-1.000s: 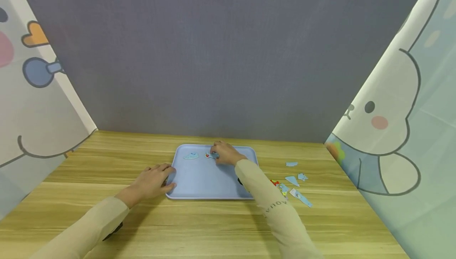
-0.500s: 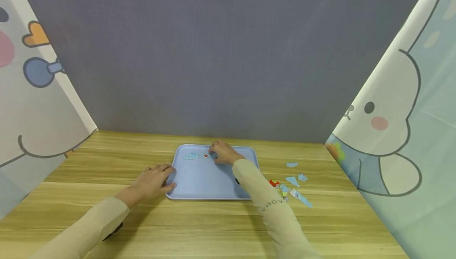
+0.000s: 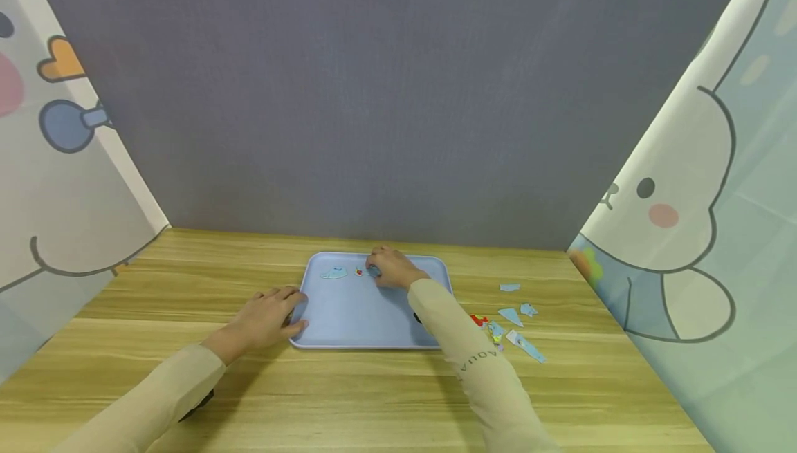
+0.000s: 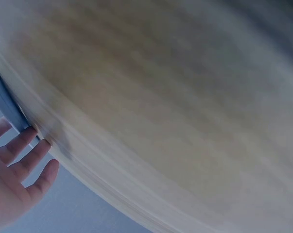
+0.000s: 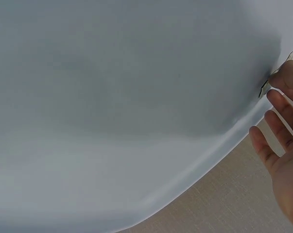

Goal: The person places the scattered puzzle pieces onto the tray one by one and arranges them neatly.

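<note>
Pale blue, the tray (image 3: 351, 318) keeps its place with the left hand's grip (image 3: 266, 314) loosely spread on its left rim, while toward its far edge a red-marked piece (image 3: 358, 272) sits slightly further left than before, beside the blue piece (image 3: 373, 271) pinched in the right hand's narrow grip (image 3: 394, 270).

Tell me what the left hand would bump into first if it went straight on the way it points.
Probably the left rim of the light-blue tray: the left hand reaches up to it, though exact contact is hard to judge.
</note>
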A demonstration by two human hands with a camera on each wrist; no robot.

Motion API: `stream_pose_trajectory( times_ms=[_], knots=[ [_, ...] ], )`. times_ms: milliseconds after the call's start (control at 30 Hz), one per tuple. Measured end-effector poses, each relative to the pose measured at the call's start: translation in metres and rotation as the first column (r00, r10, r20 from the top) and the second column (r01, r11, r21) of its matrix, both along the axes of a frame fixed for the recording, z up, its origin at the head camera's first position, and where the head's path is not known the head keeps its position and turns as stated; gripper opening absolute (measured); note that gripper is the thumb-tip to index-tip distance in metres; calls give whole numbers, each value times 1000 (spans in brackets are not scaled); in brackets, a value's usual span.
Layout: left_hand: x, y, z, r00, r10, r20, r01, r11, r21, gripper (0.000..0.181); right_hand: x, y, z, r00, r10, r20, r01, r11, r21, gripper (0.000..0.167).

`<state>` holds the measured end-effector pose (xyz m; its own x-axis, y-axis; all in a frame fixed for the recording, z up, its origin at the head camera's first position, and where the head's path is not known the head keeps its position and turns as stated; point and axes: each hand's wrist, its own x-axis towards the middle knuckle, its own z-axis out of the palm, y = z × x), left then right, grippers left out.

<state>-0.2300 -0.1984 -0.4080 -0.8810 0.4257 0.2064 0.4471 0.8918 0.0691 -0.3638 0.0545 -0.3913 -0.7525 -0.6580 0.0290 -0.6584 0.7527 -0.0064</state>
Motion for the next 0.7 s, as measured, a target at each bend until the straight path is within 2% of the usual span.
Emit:
stream_pose_trajectory(
  times_ms=[333,700],
  knots=[
    [0,1,-1,1000,0,5,0,1000,1,49,3,12,3,1000,18,-17,-18,1000,-3,32],
    [1,1,0,1000,-4,-8,4,1000,1,49,10,29,4,992,111,-65,-113,993,-31,27]
  ],
)
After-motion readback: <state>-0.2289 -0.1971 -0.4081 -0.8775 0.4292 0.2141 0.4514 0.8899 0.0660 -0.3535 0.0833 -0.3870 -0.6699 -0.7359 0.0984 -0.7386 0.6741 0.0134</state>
